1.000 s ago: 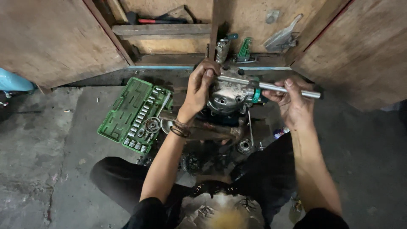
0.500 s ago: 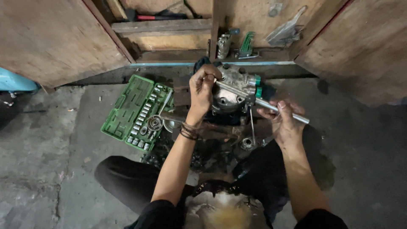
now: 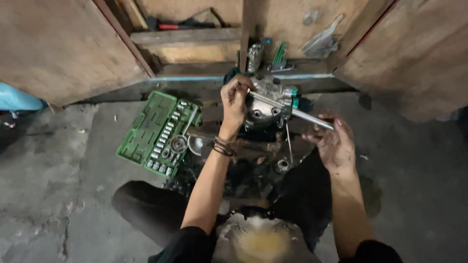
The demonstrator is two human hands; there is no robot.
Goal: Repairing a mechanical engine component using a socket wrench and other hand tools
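A greasy round metal machine part (image 3: 267, 104) with a green fitting sits on the floor in front of me. My left hand (image 3: 235, 100) is closed on the head of a long steel ratchet wrench (image 3: 298, 113) where it meets the part's top. The wrench handle slants down to the right. My right hand (image 3: 333, 142) is just below the handle's end, fingers spread, not gripping it. Thin bands circle my left wrist.
An open green socket set case (image 3: 155, 131) with several sockets lies left of the part. Small loose metal parts (image 3: 282, 165) lie near my knees. Open wooden cabinet doors (image 3: 63, 46) flank a shelf holding tools (image 3: 273, 56). A blue object (image 3: 17, 100) sits at far left.
The wrench handle has swung downward to the right. My right hand followed it, then let go and opened. My left hand stayed on the wrench head.
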